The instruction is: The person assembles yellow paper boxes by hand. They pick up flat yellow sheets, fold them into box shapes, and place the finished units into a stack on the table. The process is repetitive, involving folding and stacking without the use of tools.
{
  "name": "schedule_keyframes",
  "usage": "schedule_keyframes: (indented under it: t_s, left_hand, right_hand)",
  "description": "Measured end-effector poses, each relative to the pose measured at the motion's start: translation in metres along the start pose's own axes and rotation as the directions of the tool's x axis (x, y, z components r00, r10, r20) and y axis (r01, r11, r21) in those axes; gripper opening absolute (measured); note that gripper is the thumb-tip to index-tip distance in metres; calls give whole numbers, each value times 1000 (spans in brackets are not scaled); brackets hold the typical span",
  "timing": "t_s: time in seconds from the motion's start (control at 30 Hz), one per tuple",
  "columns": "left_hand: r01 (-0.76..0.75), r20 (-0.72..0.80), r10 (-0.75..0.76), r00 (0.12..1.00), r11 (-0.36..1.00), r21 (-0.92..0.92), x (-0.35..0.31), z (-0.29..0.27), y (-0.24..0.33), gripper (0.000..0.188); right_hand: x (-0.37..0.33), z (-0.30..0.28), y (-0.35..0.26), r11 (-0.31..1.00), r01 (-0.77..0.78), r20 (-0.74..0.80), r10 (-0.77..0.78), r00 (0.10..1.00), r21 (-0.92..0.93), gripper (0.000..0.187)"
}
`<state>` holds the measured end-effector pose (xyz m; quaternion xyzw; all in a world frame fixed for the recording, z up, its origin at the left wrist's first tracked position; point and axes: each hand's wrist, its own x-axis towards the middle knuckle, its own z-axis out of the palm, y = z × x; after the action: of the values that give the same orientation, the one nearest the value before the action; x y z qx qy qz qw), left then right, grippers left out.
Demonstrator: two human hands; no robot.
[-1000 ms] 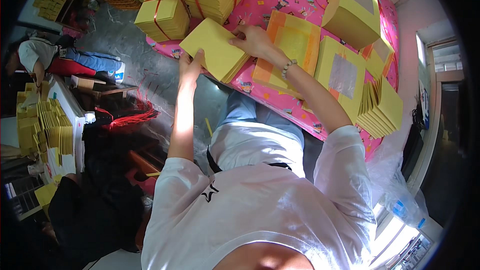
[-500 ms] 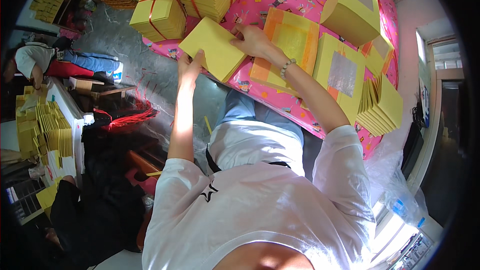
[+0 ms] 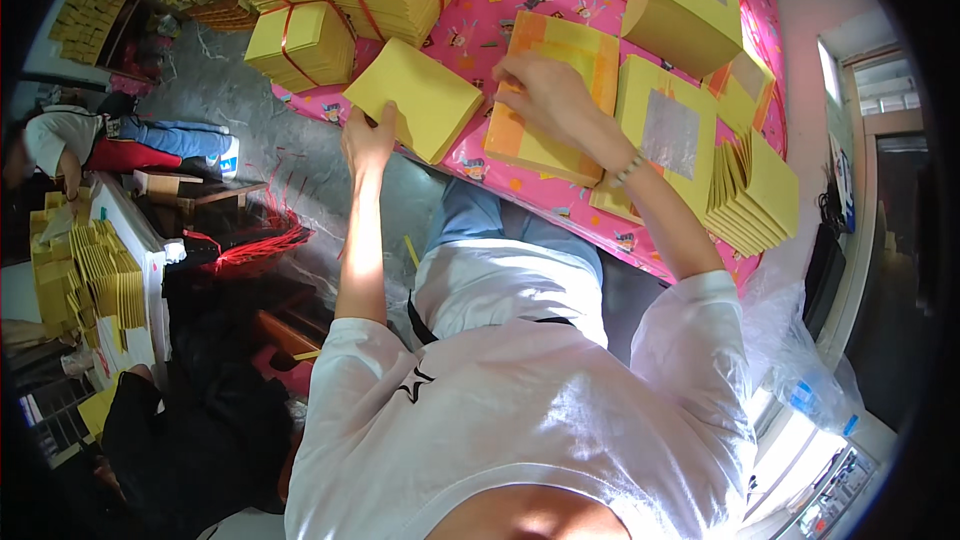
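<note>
A stack of plain yellow paper sheets or envelopes (image 3: 415,95) lies near the front edge of the bed-like pink table. My left hand (image 3: 368,140) grips its near left corner, thumb on top and fingers at the side and below. To the right, my right hand (image 3: 550,95), with a beaded bracelet at the wrist, is above an orange-bordered yellow stack (image 3: 560,145). Its fingers are loosely bent and apart, with nothing seen in them; whether they touch the stack I cannot tell.
Yellow bundles tied with red string (image 3: 300,45) stand at the back left. More yellow stacks with pale windows (image 3: 670,130) and a fanned pile (image 3: 755,190) sit at the right. A person (image 3: 65,140) bends over a white table (image 3: 125,210) on the left. Clear plastic (image 3: 800,380) hangs at lower right.
My right hand has left the far right edge of the plain yellow stack and moved right, over the orange-bordered stack. My left hand keeps its grip on the corner.
</note>
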<state>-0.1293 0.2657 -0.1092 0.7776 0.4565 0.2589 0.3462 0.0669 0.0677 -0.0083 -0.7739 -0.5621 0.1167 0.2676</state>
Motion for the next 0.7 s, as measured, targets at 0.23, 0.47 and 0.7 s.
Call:
schedule_keyframes:
  t_s: [0.23,0.47,0.7]
  left_hand:
    - [96,-67,-99,993,994,-49,-10,-4,6,60]
    - [-100,-330,131,935,989,110,-14,-9,5,60]
    - [-312,44,337,940,906,-286,-47,-16,70,28]
  right_hand:
    - [-83,-25,13,984,-55,150,81,985,-172,32]
    - [-105,-8,11,948,-4,33,16,999,-319,40]
    - [-106,-16,19,968,24,85,-2,996,-248,19]
